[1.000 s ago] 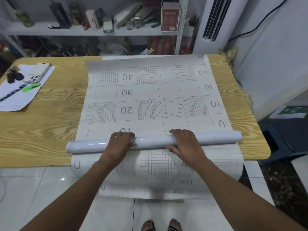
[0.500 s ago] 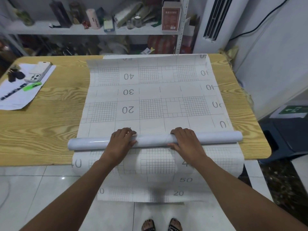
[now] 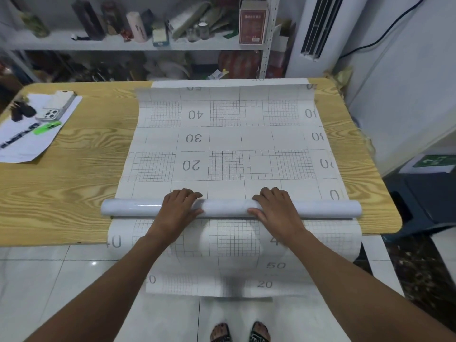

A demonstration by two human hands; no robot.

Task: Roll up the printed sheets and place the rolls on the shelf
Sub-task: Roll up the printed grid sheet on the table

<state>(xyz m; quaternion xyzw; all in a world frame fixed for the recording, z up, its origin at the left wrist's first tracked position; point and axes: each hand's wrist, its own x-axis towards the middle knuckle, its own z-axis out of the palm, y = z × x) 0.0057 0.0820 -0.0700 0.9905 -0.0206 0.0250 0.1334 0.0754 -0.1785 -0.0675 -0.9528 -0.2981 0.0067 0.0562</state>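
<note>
The roll (image 3: 227,208) lies on the table (image 3: 61,181) near its front edge, long axis running left to right, its ends reaching out past both hands. The left hand (image 3: 180,206) and right hand (image 3: 276,208) grip it, fingers curled over its top, thumbs on its near side. Beyond the fingertips the printed sheet (image 3: 222,144) lies flat; behind the thumbs it hangs off the table.
</note>
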